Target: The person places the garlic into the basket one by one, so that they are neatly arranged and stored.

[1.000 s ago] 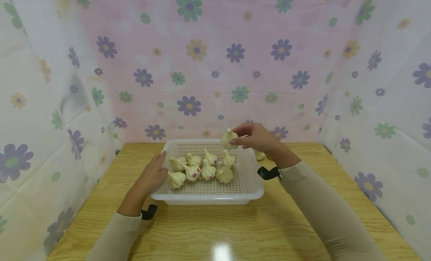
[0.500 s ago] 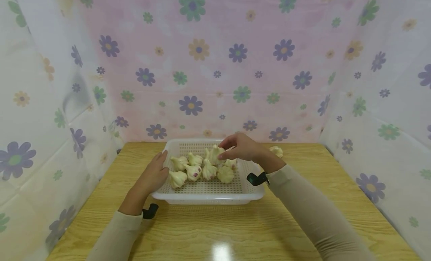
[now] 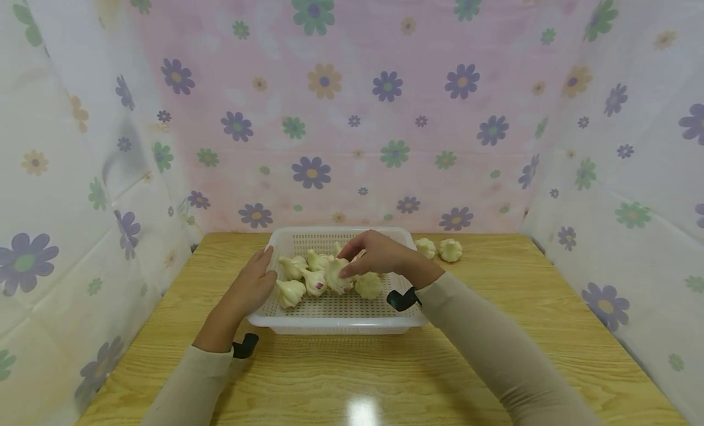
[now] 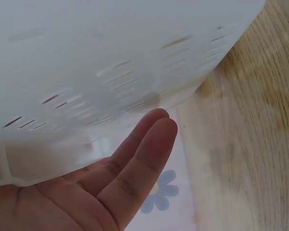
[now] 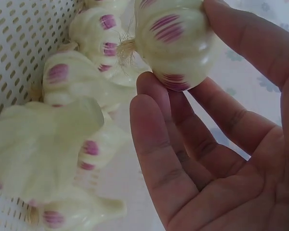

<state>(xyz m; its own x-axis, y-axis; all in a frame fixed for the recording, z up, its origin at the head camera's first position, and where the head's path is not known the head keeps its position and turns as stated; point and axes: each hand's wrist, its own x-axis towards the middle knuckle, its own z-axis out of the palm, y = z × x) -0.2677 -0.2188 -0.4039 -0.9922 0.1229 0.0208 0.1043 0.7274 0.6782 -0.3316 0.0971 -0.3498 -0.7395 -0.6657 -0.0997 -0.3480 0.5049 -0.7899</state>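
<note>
My right hand (image 3: 379, 253) pinches a garlic bulb (image 3: 337, 273) over the white plastic basket (image 3: 335, 321). In the right wrist view the held garlic bulb (image 5: 176, 43), cream with purple streaks and a tuft of roots, sits between thumb and fingertips. The other fingers reach out below it. Several garlic bulbs (image 3: 289, 293) lie in the left and middle of the basket, some partly hidden by my right hand. My left hand (image 3: 250, 283) holds the basket's left rim. In the left wrist view two fingers (image 4: 151, 144) extend along the slotted outer wall (image 4: 111, 57).
Two garlic bulbs, one at the rim's corner (image 3: 425, 248) and one farther right (image 3: 451, 250), lie on the wooden table (image 3: 341, 371) behind the basket's right side. Flower-printed cloth (image 3: 352, 96) encloses the table at the back and both sides.
My right hand has carried the garlic bulb left and down, from above the basket's back right to low over the bulbs in the middle. The left hand stays at the rim.
</note>
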